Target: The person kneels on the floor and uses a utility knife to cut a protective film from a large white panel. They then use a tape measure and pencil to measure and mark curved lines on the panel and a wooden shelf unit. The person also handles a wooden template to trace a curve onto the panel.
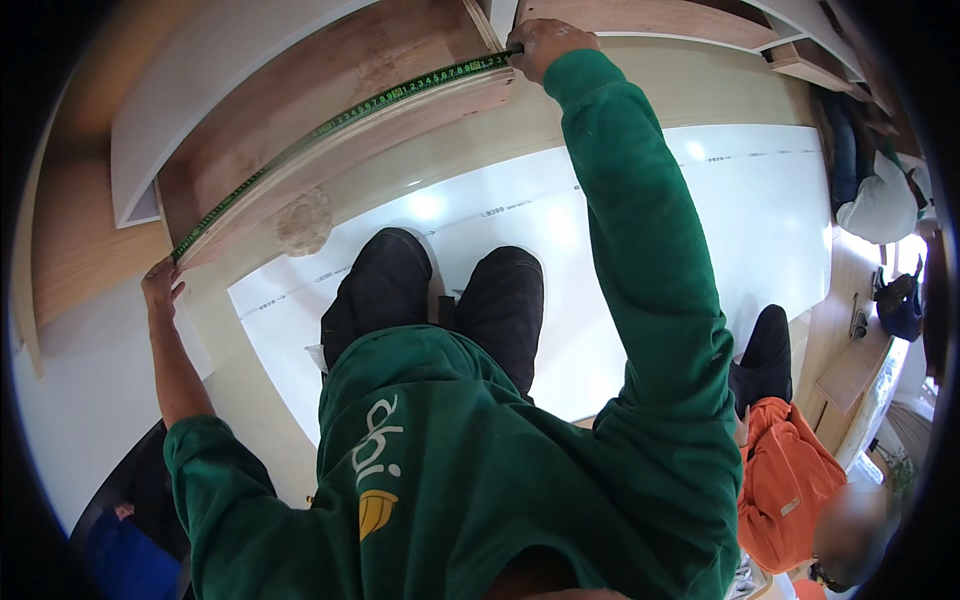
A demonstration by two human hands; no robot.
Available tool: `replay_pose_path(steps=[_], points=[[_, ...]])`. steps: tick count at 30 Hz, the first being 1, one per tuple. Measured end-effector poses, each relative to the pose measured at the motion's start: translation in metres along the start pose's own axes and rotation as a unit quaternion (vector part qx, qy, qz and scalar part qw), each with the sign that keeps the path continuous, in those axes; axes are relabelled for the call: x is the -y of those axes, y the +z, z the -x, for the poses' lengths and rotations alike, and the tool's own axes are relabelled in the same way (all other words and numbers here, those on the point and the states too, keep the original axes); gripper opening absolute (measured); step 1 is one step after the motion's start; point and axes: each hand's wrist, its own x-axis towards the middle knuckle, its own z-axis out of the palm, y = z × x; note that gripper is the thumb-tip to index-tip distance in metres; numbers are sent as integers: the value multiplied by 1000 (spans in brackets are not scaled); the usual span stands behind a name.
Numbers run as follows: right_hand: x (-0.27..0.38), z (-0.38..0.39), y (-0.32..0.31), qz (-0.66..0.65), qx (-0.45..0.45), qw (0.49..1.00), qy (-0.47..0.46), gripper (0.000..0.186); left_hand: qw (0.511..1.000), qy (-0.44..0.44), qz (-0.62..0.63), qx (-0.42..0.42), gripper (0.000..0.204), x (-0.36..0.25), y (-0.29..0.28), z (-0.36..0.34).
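Observation:
A green-and-black tape measure (pixel 390 97) is stretched along the top edge of a wooden drawer front or board (pixel 350 156) in a cabinet at the top. My right hand (pixel 548 44) is closed on the tape's right end at the board's corner; what part it grips is hidden. My left hand (pixel 161 280) pinches the other end at the board's left corner, its lower fingers partly curled. A round tan patch or pad (pixel 302 220), hard to make out, lies below the board.
A large white sheet (pixel 720 200) lies beneath my legs. A person in orange (pixel 785 480) is low at my right. Clothing or bags (pixel 876 205) lie at the right edge. A white cabinet panel (pixel 80 400) stands at the left, beside a blue object (pixel 135 560).

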Motion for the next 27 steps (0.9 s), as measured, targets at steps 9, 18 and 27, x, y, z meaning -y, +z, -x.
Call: replay_pose_path(steps=[9,18,27], points=[[-1,11,16,29,-128,991,11,23,1000,-22,-9,-13,35,-2,2,3],[-4,18,10,39,-129,990,-50,23,999,-21,33,-7,32,4,-1,4],[-3,21,9,12,-130,991,-9,24,998,-17,55,-7,30,2,2,14]])
